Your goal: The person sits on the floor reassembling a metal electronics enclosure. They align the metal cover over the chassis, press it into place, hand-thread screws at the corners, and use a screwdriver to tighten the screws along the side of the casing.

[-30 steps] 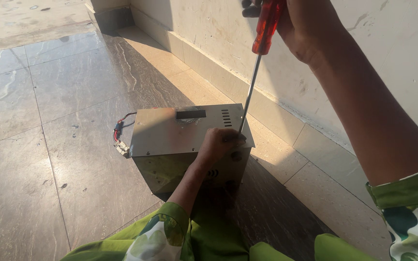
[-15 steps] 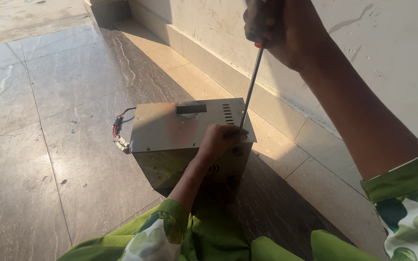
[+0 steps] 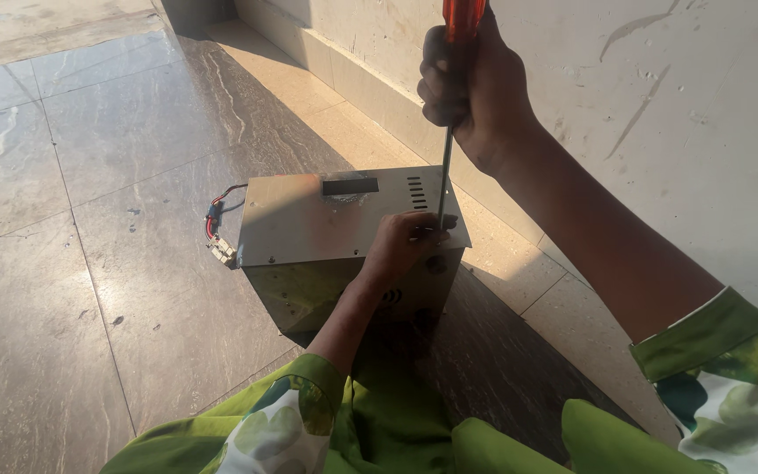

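Grey sheet-metal box (image 3: 309, 230) on tiled floor (image 3: 72, 290), centre, wall at right. My left hand (image 3: 410, 241) clamps near-right top corner. Right hand (image 3: 475, 83) fisted tight round red-handled screwdriver (image 3: 446, 167), tip at that corner. Risk: tip slips, jabs left fingers (image 3: 427, 226) w/ downward push.

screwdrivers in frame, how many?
1. The screwdriver, red handle, stands upright in the right hand, tip at the near right corner of the metal box, beside the left hand. Others could be hidden behind the box.
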